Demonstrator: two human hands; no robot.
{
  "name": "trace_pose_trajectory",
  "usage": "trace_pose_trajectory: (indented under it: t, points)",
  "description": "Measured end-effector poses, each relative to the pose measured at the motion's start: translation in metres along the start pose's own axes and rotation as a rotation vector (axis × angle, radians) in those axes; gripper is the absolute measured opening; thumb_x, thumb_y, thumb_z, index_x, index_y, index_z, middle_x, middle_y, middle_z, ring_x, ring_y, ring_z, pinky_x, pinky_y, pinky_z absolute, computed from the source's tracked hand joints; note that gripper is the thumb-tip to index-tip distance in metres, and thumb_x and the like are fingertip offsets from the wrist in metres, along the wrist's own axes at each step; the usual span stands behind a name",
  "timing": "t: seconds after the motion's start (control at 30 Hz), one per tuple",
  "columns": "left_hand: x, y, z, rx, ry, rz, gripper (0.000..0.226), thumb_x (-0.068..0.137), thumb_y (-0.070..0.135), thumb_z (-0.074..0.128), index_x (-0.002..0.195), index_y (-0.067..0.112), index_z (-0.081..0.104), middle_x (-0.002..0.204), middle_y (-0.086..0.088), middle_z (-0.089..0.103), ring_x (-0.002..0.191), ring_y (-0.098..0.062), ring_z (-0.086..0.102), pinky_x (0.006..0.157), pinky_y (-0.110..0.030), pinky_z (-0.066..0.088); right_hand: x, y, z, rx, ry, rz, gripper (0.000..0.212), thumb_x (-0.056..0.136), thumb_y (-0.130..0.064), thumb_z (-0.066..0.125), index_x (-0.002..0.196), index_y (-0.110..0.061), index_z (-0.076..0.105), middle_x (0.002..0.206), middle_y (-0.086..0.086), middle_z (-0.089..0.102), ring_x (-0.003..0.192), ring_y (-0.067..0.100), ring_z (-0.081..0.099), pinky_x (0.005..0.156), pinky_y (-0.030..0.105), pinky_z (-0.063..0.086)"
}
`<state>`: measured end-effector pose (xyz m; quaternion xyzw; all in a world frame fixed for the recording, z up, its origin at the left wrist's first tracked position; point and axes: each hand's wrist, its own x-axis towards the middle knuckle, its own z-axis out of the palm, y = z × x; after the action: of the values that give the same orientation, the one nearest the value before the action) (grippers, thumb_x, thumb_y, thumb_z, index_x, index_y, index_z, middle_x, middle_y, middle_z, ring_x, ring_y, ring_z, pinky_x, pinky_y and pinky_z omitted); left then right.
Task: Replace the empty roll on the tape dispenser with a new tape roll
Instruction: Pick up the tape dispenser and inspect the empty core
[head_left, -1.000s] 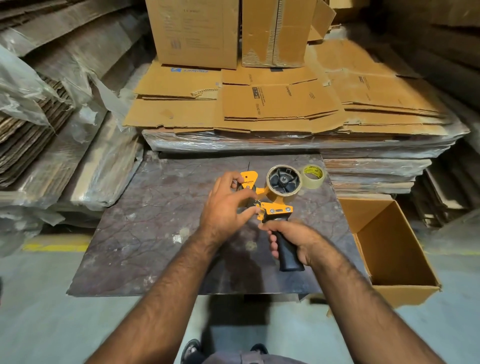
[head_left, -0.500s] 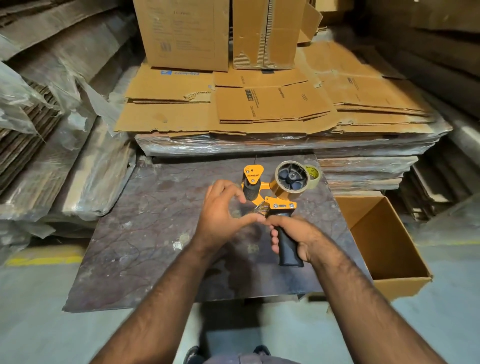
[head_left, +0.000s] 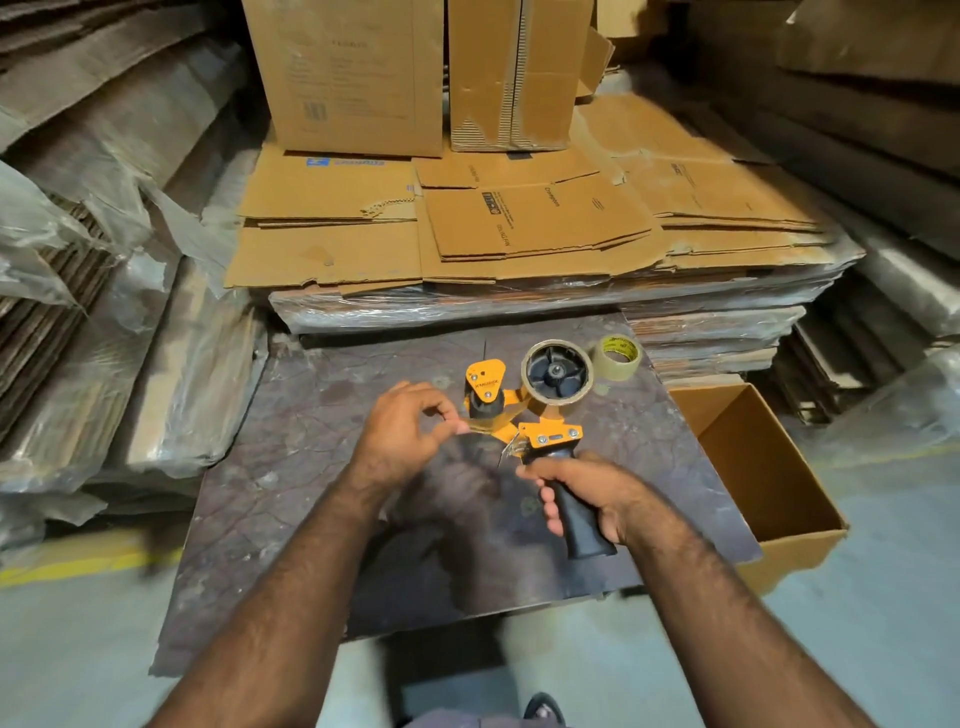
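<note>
While the tape dispenser (head_left: 524, 415) is held by its handle in the right hand (head_left: 587, 493), the tape end is pinched by the left hand (head_left: 405, 431) over the worktop (head_left: 291, 467); both grips are closed.

Bare, hairy forearms (head_left: 291, 587), no sleeves; dark shoe (head_left: 543, 709) below.

— What stands at twelve o'clock?
— A stack of flattened cartons (head_left: 519, 228), plastic-wrapped at its base, with upright boxes (head_left: 415, 73) on top of it.
— And at nine o'clock?
— Leaning bundles of cardboard (head_left: 104, 322) under torn clear film.
— The middle?
— A dark, marbled board (head_left: 311, 467), scuffed and stained, lying low over a grey concrete floor (head_left: 78, 649) with a yellow line (head_left: 67, 564) at eight o'clock.
— At three o'clock?
— An open, brown carton (head_left: 763, 467) just beside the board. The light is dim and warm.
</note>
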<state>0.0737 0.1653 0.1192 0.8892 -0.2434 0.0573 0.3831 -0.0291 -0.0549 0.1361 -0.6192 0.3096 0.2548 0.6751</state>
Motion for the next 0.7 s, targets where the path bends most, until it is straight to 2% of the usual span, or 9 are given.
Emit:
trace_pose_trajectory:
  t: [0.07,0.2,0.23,0.3,0.33,0.4,0.53,0.6,0.7]
  points:
    - [-0.002,-0.004,-0.003,-0.004,-0.027,-0.014,0.015,0.077,0.03,0.086,0.077,0.021,0.073,0.077,0.019,0.061,0.08,-0.004,0.053,0.07,-0.017,0.036,-0.001,0.005,0.01,0.001,0.011,-0.008,0.026,0.081,-0.018,0.078,0.062,-0.014,0.061,0.057,0.003,0.057,0.045,0.016,0.053,0.047,0.026,0.05]
    - [-0.01,-0.011,0.006,-0.128,-0.049,-0.117,0.014,0.075,0.02,0.087,0.082,0.018,0.075,0.078,0.012,0.065,0.073,-0.003,0.058,0.067,-0.019,0.043,-0.002,0.016,0.021,-0.004,0.046,-0.033,0.025,0.084,-0.015,0.075,0.065,-0.013,0.059,0.057,0.004,0.056,0.044,0.016,0.052,0.046,0.026,0.049]
    - [-0.01,-0.014,0.007,-0.198,-0.072,-0.152,0.02,0.074,0.017,0.088,0.089,0.019,0.074,0.082,0.008,0.067,0.072,-0.006,0.059,0.068,-0.021,0.046,-0.002,0.02,0.022,-0.012,0.059,-0.041,0.024,0.085,-0.015,0.074,0.067,-0.012,0.058,0.056,0.003,0.055,0.044,0.016,0.051,0.046,0.026,0.048]
    - [-0.008,-0.019,0.006,-0.334,-0.214,-0.233,0.052,0.074,0.012,0.088,0.12,0.022,0.065,0.098,0.0,0.068,0.076,-0.012,0.061,0.07,-0.028,0.053,-0.002,0.028,0.023,-0.029,0.092,-0.042,0.023,0.087,-0.014,0.072,0.069,-0.011,0.058,0.055,0.003,0.054,0.043,0.016,0.05,0.046,0.025,0.048]
    - [-0.005,-0.021,0.005,-0.347,-0.306,-0.247,0.07,0.075,0.011,0.087,0.135,0.026,0.054,0.105,-0.001,0.065,0.078,-0.014,0.062,0.07,-0.03,0.055,-0.003,0.032,0.021,-0.031,0.105,-0.034,0.023,0.088,-0.014,0.071,0.07,-0.011,0.057,0.055,0.003,0.054,0.043,0.016,0.051,0.045,0.024,0.048]
    - [0.003,-0.025,0.001,-0.264,-0.414,-0.219,0.089,0.078,0.011,0.085,0.15,0.032,0.037,0.111,0.003,0.06,0.078,-0.016,0.064,0.072,-0.03,0.056,-0.005,0.041,0.016,-0.027,0.106,-0.007,0.023,0.088,-0.015,0.072,0.07,-0.011,0.057,0.056,0.004,0.055,0.043,0.016,0.052,0.045,0.024,0.048]
    - [0.032,-0.021,0.009,-0.143,-0.327,-0.109,0.077,0.081,0.025,0.082,0.148,0.022,0.042,0.11,0.0,0.063,0.082,-0.026,0.066,0.079,-0.035,0.055,0.004,0.053,-0.003,0.045,0.099,0.045,0.027,0.086,-0.017,0.074,0.065,-0.013,0.058,0.056,0.004,0.056,0.043,0.016,0.052,0.046,0.025,0.048]
    - [0.033,-0.008,0.025,-0.147,-0.353,-0.036,0.068,0.078,0.037,0.077,0.139,0.019,0.052,0.111,-0.002,0.064,0.083,-0.021,0.063,0.076,-0.027,0.05,0.012,0.06,-0.01,0.082,0.119,0.073,0.029,0.086,-0.016,0.074,0.063,-0.014,0.056,0.054,0.003,0.055,0.042,0.016,0.051,0.044,0.024,0.046]
    - [0.023,0.001,0.072,-0.169,-0.389,-0.012,0.051,0.082,0.028,0.079,0.128,0.016,0.061,0.12,-0.005,0.062,0.091,-0.014,0.059,0.075,-0.015,0.045,0.039,0.072,-0.027,0.134,0.122,0.15,0.032,0.087,-0.015,0.072,0.06,-0.015,0.054,0.053,0.003,0.053,0.041,0.016,0.048,0.043,0.023,0.045]
